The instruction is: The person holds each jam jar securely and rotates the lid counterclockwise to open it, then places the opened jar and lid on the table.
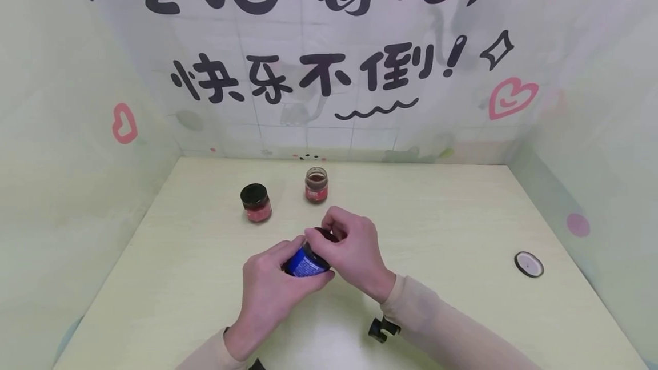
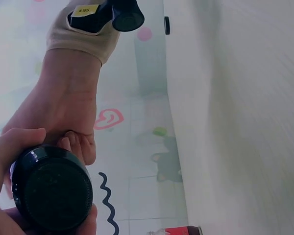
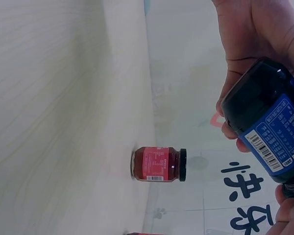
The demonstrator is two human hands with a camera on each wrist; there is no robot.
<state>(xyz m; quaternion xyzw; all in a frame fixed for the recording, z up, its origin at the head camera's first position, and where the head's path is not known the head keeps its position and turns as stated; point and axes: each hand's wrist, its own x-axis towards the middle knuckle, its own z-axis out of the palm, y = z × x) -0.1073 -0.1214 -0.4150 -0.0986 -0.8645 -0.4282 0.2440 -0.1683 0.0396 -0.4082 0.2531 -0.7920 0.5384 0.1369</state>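
Above the table, my left hand [image 1: 269,287] grips a dark jar with a blue label [image 1: 305,263] around its body. Its dark round base [image 2: 53,193] faces the camera in the left wrist view. My right hand [image 1: 357,250] pinches the jar's black lid [image 1: 327,236] with curled fingers and thumb. The jar is tilted, its lid end toward my right hand. In the right wrist view, the blue label [image 3: 277,132] shows a barcode and small white print, and the lid is mostly hidden by fingers.
Behind my hands stand a red-labelled jar with a black lid [image 1: 256,203] and a lidless red-labelled jar [image 1: 316,186] with dark contents. A loose lid [image 1: 529,264] lies at the table's right, pale inside facing up. Walls [image 1: 329,130] border the table [image 1: 442,216] at the back and sides.
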